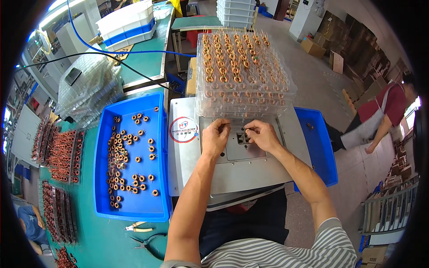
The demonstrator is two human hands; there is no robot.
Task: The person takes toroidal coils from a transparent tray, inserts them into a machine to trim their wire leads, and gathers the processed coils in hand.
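My left hand (pixel 216 137) is above the metal machine plate (pixel 187 154), thumb and fingers pinched together. Whatever may be between them is too small to make out. To its right, my right hand (pixel 264 136) pinches at the edge of a small dark square opening (pixel 242 138) in the plate. Its fingertips hide most of what they grip. Just beyond both hands stands a stack of clear plastic trays (pixel 243 105), the top one filled partly with rows of copper-wound ring coils (pixel 223 58), their wire leads pointing up.
Left of the machine, a blue bin (pixel 103 161) contains many loose ring coils (pixel 118 156). Another blue bin (pixel 328 156) sits at the right. Pliers (pixel 145 243) and yellow-handled cutters (pixel 139 227) lie on the green bench (pixel 89 223). A person (pixel 380 107) walks at the right.
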